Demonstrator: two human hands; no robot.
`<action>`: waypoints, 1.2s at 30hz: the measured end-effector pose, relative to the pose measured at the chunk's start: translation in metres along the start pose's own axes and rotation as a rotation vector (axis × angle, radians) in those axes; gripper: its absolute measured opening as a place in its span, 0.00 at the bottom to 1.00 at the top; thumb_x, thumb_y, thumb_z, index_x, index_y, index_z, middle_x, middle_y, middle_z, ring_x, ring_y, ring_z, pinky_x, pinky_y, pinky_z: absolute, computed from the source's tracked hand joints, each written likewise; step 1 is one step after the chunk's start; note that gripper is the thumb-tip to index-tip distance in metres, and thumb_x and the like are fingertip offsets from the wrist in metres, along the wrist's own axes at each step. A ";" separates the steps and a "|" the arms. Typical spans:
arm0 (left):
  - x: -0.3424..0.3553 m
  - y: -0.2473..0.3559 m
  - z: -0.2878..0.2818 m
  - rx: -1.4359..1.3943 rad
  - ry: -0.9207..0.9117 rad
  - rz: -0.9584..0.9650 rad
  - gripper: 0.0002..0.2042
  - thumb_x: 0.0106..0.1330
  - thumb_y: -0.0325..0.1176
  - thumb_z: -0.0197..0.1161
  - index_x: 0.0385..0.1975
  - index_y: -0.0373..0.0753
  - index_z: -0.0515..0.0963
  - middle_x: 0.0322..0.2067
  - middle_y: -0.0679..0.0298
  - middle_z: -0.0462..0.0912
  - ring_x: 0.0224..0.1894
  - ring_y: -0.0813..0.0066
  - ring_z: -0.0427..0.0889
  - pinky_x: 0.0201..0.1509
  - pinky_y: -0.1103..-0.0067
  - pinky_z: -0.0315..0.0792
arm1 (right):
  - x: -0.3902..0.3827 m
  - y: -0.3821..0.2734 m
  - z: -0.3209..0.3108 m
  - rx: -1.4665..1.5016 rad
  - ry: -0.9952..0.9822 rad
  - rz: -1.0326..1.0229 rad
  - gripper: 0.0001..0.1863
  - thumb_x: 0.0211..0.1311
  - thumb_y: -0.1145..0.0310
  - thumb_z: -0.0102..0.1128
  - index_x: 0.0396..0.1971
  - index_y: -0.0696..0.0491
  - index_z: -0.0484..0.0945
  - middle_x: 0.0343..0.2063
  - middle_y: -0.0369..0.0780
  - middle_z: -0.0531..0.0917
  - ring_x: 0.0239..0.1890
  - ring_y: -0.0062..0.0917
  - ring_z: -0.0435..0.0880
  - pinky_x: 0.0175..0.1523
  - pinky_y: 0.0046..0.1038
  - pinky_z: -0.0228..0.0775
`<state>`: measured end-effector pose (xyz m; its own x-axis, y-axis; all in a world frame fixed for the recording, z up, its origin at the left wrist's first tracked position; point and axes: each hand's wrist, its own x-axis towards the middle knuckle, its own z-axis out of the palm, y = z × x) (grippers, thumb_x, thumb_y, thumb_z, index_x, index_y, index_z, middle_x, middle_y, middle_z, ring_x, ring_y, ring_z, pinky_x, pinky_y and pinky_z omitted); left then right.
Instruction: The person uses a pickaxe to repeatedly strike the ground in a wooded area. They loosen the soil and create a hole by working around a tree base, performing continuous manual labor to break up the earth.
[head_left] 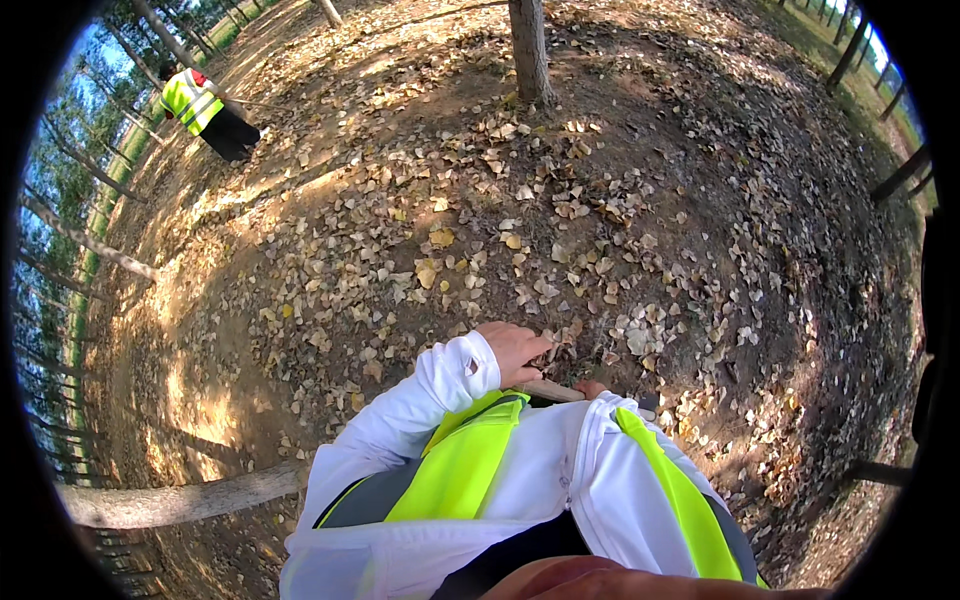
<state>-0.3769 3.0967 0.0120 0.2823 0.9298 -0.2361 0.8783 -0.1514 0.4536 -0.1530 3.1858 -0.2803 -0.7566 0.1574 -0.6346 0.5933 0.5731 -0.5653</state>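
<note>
My left hand (512, 348), in a white sleeve, has its fingers curled down onto a pale wooden handle (548, 390) held low in front of my body. My right hand (590, 388) shows only in part beside the sleeve and jacket, closed at the same handle a little to the right. The far ends of the handle are hidden by my body and clothing. Dry yellow and brown leaves (440, 238) lie scattered over the dirt beyond my hands.
Another person (195, 105) in a yellow vest stands at the upper left with a long thin pole. A tree trunk (528, 50) rises straight ahead, another pale trunk (170, 500) is close at lower left, and more trunks (895, 172) line the right.
</note>
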 end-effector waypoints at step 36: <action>0.202 -0.097 -0.086 0.086 -0.062 0.441 0.11 0.43 0.38 0.56 0.23 0.41 0.67 0.17 0.62 0.71 0.19 0.65 0.72 0.20 0.75 0.66 | 0.012 -0.005 -0.159 0.420 0.255 0.659 0.25 0.25 0.62 0.60 0.33 0.43 0.68 0.32 0.39 0.73 0.37 0.32 0.71 0.41 0.28 0.61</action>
<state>-0.4377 3.3276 -0.0058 0.6571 0.7486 -0.0884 0.6968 -0.5585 0.4501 -0.2088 3.3126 -0.2006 -0.2267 0.5631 -0.7947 0.9527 -0.0413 -0.3010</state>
